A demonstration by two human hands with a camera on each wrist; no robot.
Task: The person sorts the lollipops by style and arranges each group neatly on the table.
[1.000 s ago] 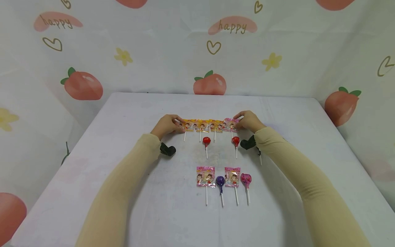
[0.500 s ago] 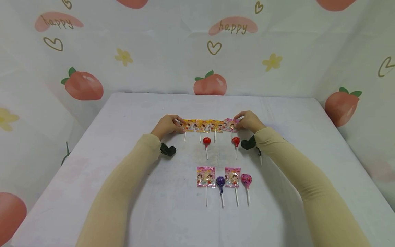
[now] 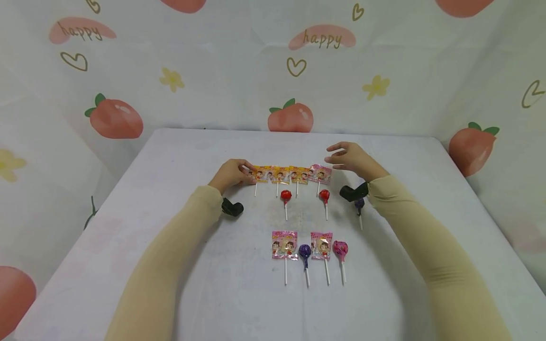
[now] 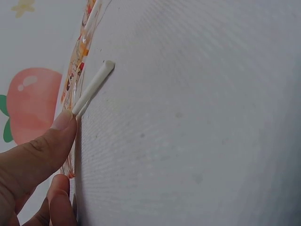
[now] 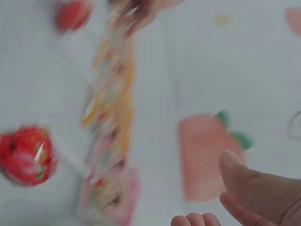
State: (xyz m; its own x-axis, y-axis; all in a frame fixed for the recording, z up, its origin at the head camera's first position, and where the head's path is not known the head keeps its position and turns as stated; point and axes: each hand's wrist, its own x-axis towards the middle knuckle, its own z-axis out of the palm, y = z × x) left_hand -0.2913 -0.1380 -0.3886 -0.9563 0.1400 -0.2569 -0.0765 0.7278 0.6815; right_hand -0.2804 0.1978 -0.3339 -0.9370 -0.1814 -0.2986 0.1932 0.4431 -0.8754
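- The left hand [image 3: 231, 173] rests on the tabletop [image 3: 170, 156] toward its far edge, fingers curled onto the left end of a row of flat-wrapped lollipops [image 3: 290, 174]; the left wrist view shows a thumb [image 4: 56, 136] pressing the orange wrapper [image 4: 75, 80] beside a white stick [image 4: 93, 87].
- Most of that wrapper is cut off at the left wrist picture's edge, so its print cannot be read there.
- The right hand [image 3: 352, 160] hovers just above the row's right end, fingers loosely spread, touching nothing.
- The right wrist view is heavily blurred: only a red round lollipop [image 5: 26, 155] and smeared wrappers can be made out.
- Two red round lollipops [image 3: 286, 195] lie just nearer than the row.
- A purple lollipop [image 3: 359, 204] is partly hidden under the right wrist.
- Four more lollipops [image 3: 304, 250] lie near the tabletop's middle.
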